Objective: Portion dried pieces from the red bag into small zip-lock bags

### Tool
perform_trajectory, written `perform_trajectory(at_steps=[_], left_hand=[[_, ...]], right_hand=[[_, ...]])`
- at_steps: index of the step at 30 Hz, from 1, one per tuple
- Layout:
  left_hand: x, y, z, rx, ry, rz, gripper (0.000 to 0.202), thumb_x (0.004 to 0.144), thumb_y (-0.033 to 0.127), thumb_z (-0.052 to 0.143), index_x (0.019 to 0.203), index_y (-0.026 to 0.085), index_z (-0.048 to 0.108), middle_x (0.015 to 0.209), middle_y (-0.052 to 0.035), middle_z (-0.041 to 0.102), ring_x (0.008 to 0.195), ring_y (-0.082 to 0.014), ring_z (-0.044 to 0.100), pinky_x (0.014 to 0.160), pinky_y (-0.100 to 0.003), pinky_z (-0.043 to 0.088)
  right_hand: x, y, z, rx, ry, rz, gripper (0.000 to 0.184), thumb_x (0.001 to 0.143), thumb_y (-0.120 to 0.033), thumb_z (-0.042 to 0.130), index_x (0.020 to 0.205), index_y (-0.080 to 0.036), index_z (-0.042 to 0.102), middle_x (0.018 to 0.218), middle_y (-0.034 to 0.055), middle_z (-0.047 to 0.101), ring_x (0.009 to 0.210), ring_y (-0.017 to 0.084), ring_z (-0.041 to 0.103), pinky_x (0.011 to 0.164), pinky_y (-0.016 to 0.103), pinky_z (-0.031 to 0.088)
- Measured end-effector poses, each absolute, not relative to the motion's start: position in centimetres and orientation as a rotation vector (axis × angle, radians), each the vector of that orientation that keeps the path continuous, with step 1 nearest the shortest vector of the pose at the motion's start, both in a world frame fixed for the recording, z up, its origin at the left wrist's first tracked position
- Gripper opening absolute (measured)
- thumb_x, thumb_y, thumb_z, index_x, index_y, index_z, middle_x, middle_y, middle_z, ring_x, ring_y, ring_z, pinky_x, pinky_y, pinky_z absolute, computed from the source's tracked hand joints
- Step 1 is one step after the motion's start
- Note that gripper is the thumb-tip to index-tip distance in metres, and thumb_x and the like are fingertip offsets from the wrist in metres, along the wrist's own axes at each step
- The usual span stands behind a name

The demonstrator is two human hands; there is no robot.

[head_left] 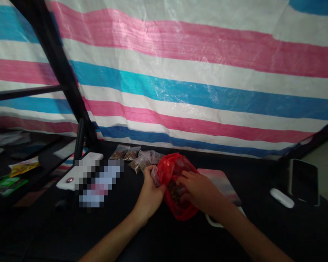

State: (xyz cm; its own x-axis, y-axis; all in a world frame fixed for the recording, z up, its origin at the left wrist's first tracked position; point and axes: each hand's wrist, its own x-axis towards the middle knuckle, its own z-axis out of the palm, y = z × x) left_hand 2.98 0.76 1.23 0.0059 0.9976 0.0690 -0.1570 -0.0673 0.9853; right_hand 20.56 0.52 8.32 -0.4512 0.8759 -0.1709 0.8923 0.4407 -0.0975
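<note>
Your left hand [149,196] pinches the red plastic bag [171,171]; your right hand [195,189] presses on it, fingers spread. Clear packets [140,162] lie just behind the bag.

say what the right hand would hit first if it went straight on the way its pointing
The red plastic bag: the right hand already touches it, so that comes first. The left hand looks next beyond it, though depth is hard to judge.

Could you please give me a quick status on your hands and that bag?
Left hand pinching a clear plastic bag against the red plastic bag. Right hand on the red bag, brown contents showing. Nothing in the way.
</note>
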Motion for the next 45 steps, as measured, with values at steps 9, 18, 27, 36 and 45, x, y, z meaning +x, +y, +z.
perform_trajectory(at_steps=[9, 18, 27, 36, 45], left_hand=[[3.3, 3.0, 1.0, 1.258, 1.103, 1.326, 0.036, 0.084, 0.018, 0.064, 0.117, 0.019, 0.049, 0.113, -0.0086, 0.064, 0.111, -0.0245, 0.063, 0.109, -0.044, 0.042], [4.6, 4.0, -0.2, 1.186, 0.984, 1.322, 0.023, 0.095, 0.027, 0.052, 0.117, 0.022, 0.047, 0.110, -0.0053, 0.068, 0.105, -0.0201, 0.068, 0.099, -0.036, 0.053], [3.6, 3.6, -0.4, 1.102, 0.985, 1.281, 0.027, 0.095, 0.028, 0.055, 0.121, 0.024, 0.052, 0.125, -0.0063, 0.067, 0.135, -0.0243, 0.054, 0.101, -0.035, 0.054], [2.8, 3.0, 0.1, 1.164, 1.049, 1.247, 0.027, 0.098, 0.034, 0.054, 0.123, 0.026, 0.051, 0.128, -0.0052, 0.065, 0.117, -0.0227, 0.065, 0.097, -0.035, 0.057], [1.6, 2.9, 0.4, 1.597, 1.447, 1.304, 0.028, 0.100, 0.036, 0.051, 0.127, 0.028, 0.053, 0.127, -0.0067, 0.062, 0.113, -0.0240, 0.063, 0.093, -0.038, 0.054]], right_hand=[[20.8, 2.5, 7.4, 1.737, 2.583, -0.259, 0.026, 0.088, -0.020, 0.067, 0.114, -0.022, 0.067, 0.125, 0.0084, 0.065, 0.111, 0.025, 0.065, 0.091, 0.034, 0.048], [20.7, 3.2, 6.1, 1.856, 2.531, -0.403, 0.032, 0.089, -0.030, 0.069, 0.121, -0.026, 0.068, 0.124, 0.0061, 0.068, 0.099, 0.027, 0.072, 0.083, 0.038, 0.053], [21.2, 2.3, 4.1, 1.868, 2.622, -0.677, 0.042, 0.093, -0.013, 0.059, 0.133, -0.026, 0.066, 0.137, 0.0081, 0.064, 0.115, 0.026, 0.066, 0.102, 0.041, 0.051], [20.0, 2.1, 2.9, 2.136, 2.561, -0.723, 0.044, 0.086, -0.011, 0.060, 0.126, -0.027, 0.069, 0.128, 0.0080, 0.071, 0.111, 0.028, 0.068, 0.100, 0.044, 0.051], [21.2, 2.5, 2.6, 2.290, 2.602, -0.885, 0.036, 0.088, -0.016, 0.062, 0.122, -0.027, 0.069, 0.122, 0.0072, 0.073, 0.111, 0.028, 0.068, 0.100, 0.046, 0.052]])
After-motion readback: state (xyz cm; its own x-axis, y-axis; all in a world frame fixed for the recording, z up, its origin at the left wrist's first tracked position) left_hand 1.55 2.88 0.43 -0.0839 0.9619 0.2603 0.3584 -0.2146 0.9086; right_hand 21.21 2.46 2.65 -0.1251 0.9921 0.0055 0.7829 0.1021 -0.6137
